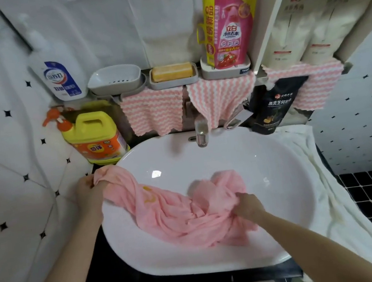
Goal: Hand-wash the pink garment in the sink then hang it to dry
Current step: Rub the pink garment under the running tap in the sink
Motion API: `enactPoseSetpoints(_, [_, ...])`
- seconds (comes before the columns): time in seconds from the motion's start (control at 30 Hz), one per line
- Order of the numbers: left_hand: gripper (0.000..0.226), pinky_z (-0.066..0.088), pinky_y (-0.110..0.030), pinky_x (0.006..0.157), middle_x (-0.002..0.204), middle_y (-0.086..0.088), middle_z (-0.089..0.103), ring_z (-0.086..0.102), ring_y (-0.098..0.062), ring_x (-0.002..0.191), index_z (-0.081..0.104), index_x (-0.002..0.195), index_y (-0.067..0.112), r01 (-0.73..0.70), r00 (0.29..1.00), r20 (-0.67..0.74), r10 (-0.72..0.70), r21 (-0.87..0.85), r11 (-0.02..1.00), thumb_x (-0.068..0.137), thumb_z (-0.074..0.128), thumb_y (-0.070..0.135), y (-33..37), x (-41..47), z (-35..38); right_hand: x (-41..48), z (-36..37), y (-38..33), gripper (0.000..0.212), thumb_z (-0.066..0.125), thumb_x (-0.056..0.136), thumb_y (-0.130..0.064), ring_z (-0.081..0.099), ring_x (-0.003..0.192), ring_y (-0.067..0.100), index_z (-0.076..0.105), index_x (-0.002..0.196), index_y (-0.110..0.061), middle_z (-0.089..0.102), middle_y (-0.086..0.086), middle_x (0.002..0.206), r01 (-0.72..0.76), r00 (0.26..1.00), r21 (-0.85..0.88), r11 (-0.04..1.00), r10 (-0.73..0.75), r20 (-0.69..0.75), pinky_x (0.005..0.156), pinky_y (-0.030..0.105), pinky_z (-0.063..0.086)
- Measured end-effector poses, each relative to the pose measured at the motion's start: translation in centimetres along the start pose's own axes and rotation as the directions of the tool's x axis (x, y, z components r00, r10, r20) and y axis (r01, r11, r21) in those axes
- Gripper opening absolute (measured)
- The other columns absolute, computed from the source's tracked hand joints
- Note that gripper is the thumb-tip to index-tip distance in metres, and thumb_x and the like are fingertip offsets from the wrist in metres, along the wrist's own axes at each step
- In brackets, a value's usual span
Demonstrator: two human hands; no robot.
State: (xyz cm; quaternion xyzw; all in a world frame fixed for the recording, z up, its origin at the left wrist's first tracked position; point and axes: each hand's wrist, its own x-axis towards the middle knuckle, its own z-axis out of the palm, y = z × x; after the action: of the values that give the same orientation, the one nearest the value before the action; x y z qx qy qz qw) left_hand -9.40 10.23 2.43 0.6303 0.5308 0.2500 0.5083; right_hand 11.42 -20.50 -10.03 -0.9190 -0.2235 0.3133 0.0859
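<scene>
While it lies in the white sink (207, 159), the garment (167, 213) stretches diagonally, its long axis running from the left rim to the basin's near right. The left hand (88, 191) grips its upper-left end at the rim. The right hand (247, 205) clutches bunched fabric at the lower-right end.
</scene>
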Motion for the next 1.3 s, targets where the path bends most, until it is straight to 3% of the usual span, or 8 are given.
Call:
enactPoseSetpoints(0.13, [0.013, 0.046, -0.035, 0.076, 0.092, -0.015, 0.06, 0.056, -0.026, 0.085, 0.061, 0.098, 0.004, 0.022, 0.999, -0.042, -0.023, -0.036, 0.999, 0.088, 0.055, -0.002, -0.8, 0.1, -0.3, -0.6, -5.6, -2.7, 0.041, 0.04, 0.078, -0.038, 0.063, 0.094, 0.037, 0.062, 0.098, -0.009, 0.066, 0.018, 0.1, 0.109, 0.915, 0.408, 0.906, 0.069, -0.398, 0.069, 0.036, 0.046])
enactPoseSetpoints(0.3, [0.01, 0.036, -0.026, 0.054, 0.07, -0.013, 0.053, 0.048, -0.022, 0.062, 0.056, 0.078, 0.001, 0.126, 0.987, -0.104, -0.126, -0.008, 0.992, 0.087, 0.056, 0.005, -2.5, -0.5, 0.5, -2.7, -8.2, -6.4, 0.061, 0.054, 0.058, -0.007, 0.046, 0.093, 0.031, 0.056, 0.119, -0.014, 0.048, 0.016, 0.112, 0.423, 0.361, 0.021, 0.906, -0.147, -0.921, 0.064, 0.032, 0.038])
enactPoseSetpoints(0.4, [0.009, 0.04, -0.029, 0.058, 0.072, -0.013, 0.054, 0.052, -0.026, 0.068, 0.056, 0.076, 0.0, 0.201, 0.975, -0.093, -0.201, -0.003, 0.98, 0.084, 0.052, -0.002, -3.5, -0.3, 1.2, -2.2, -3.0, -5.5, 0.075, 0.076, 0.068, -0.015, 0.039, 0.126, 0.031, 0.045, 0.135, -0.007, 0.036, 0.013, 0.143, 0.598, 0.651, -0.27, 0.755, -0.654, -0.385, 0.088, 0.041, 0.047])
enactPoseSetpoints(0.5, [0.011, 0.047, -0.034, 0.06, 0.079, -0.013, 0.058, 0.056, -0.026, 0.068, 0.058, 0.09, -0.003, 0.179, 0.982, -0.071, -0.173, 0.103, 0.978, 0.08, 0.053, -0.003, -4.1, -0.9, 1.6, -3.7, -0.9, -3.0, 0.031, 0.063, 0.085, -0.022, 0.067, 0.101, 0.022, 0.066, 0.114, -0.01, 0.068, 0.002, 0.111, 0.357, 0.856, 0.102, 0.929, -0.369, 0.362, 0.088, 0.028, 0.05])
enactPoseSetpoints(0.67, [0.031, 0.049, -0.04, 0.077, 0.103, -0.015, 0.062, 0.059, -0.029, 0.093, 0.058, 0.109, 0.003, 0.109, 0.994, 0.002, -0.109, 0.052, 0.993, 0.08, 0.055, -0.004, -4.9, -1.6, 1.1, -1.7, -1.9, 0.2, 0.033, 0.058, 0.088, -0.015, 0.06, 0.086, 0.012, 0.06, 0.119, -0.025, 0.064, -0.003, 0.111, 0.134, 0.961, 0.289, 0.948, -0.053, -0.272, 0.077, 0.025, 0.047])
enactPoseSetpoints(0.93, [0.026, 0.043, -0.028, 0.059, 0.085, -0.012, 0.056, 0.054, -0.024, 0.071, 0.055, 0.102, -0.009, 0.133, 0.991, 0.02, -0.134, 0.047, 0.99, 0.077, 0.055, -0.005, -5.7, -1.5, 0.4, -2.5, 1.3, -5.2, 0.091, 0.068, 0.082, -0.017, 0.038, 0.136, 0.027, 0.011, 0.151, -0.034, 0.004, 0.002, 0.159, 0.339, 0.934, 0.136, 0.931, -0.316, -0.169, 0.107, 0.044, 0.035])
enactPoseSetpoints(1.07, [0.023, 0.049, -0.034, 0.064, 0.091, -0.015, 0.065, 0.062, -0.034, 0.082, 0.06, 0.098, 0.004, 0.144, 0.989, -0.028, -0.145, -0.019, 0.989, 0.077, 0.056, -0.004, -5.6, -1.5, -0.2, -1.3, 3.3, -7.1, 0.08, 0.065, 0.085, -0.027, 0.05, 0.126, 0.025, 0.019, 0.15, -0.022, 0.045, 0.006, 0.144, 0.076, 0.989, 0.403, 0.912, -0.119, 0.084, 0.097, 0.031, 0.042])
enactPoseSetpoints(1.3, [0.02, 0.045, -0.034, 0.064, 0.082, -0.013, 0.059, 0.054, -0.021, 0.074, 0.061, 0.09, 0.0, -0.012, 0.949, -0.313, -0.037, -0.153, 0.988, 0.074, 0.053, -0.009, -5.1, -1.3, -1.9, -1.2, -4.1, 3.4, 0.037, 0.045, 0.078, 0.011, 0.06, 0.073, 0.025, 0.073, 0.09, -0.011, 0.071, -0.001, 0.072, 0.191, 0.955, 0.935, 0.299, 0.164, -0.248, 0.053, 0.021, 0.048])
